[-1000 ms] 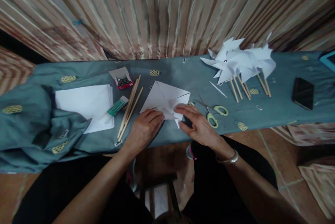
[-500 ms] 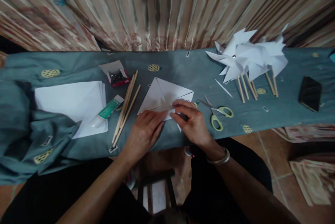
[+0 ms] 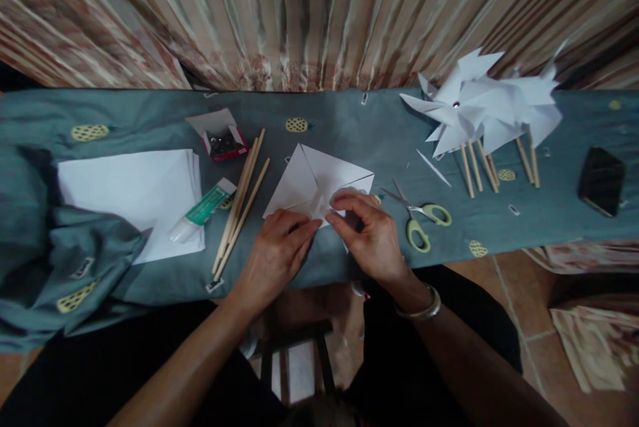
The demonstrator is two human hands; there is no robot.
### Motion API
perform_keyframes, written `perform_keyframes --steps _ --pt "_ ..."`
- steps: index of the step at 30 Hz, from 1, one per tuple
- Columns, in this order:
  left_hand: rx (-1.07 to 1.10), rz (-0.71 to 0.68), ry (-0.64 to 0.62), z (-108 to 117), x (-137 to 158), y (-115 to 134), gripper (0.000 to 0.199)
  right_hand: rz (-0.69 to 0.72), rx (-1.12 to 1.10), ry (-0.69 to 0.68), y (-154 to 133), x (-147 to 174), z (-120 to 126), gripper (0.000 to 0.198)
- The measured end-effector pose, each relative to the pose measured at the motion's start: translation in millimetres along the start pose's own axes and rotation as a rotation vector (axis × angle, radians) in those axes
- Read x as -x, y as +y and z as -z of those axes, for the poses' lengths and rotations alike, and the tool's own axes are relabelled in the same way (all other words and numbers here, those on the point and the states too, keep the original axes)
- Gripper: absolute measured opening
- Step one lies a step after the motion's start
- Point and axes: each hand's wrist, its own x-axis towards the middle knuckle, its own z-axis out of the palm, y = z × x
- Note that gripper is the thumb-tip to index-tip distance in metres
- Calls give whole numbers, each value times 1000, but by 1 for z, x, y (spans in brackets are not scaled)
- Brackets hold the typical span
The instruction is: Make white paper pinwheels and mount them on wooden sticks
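Note:
A white square of paper (image 3: 327, 171), slit in from its corners, lies on the cloth in front of me. My left hand (image 3: 279, 247) is closed at its near left edge, thumb and fingertips on the paper. Between the bent thumb and fingers of my right hand (image 3: 372, 234) is a curled flap at the near side of the same sheet. The fingers partly hide the near corners. Scissors with green handles (image 3: 418, 214) lie slightly open to the right of my right hand. Several wooden sticks (image 3: 239, 207) rest left of the paper.
White paper pinwheels (image 3: 479, 104) on sticks lie at the back right, with a thin paper sliver (image 3: 433, 167) nearby. A dark phone (image 3: 602, 181) is far right. On the left are an open box of pins (image 3: 223, 141), a glue tube (image 3: 204, 207) and stacked paper (image 3: 124, 194).
The right fingers have lifted and curled the paper flap upward. My left fingers have drawn slightly together at the near edge. The view has shifted a little.

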Motion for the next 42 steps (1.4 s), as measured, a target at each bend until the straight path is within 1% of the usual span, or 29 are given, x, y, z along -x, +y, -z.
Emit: perform_keyframes --steps 3,10,13,17,21,24,27,35,38,42 --pt "2 4 -8 0 -1 -1 21 29 31 4 -1 1 1 5" --pt "9 26 -35 1 -4 0 22 101 111 -7 -1 4 0 14" --pt "7 34 -39 2 -4 1 22 146 173 -14 2 6 0 22" --pt "-1 35 -45 3 -5 1 23 228 289 -59 3 7 -1 35" --pt "1 55 -77 4 -6 1 23 213 363 -104 2 6 -4 39" --pt "10 73 -104 4 -7 1 23 214 385 -132 3 6 -5 41" --pt "15 68 -101 4 -8 1 23 215 395 -137 4 5 -7 42" --pt "7 78 -90 3 -7 1 23 222 382 -105 6 8 -14 42" --pt "3 73 -77 2 -6 1 22 220 397 -87 7 9 -17 38" --pt "-36 74 -65 0 -4 1 22 256 430 -82 7 8 -22 35"
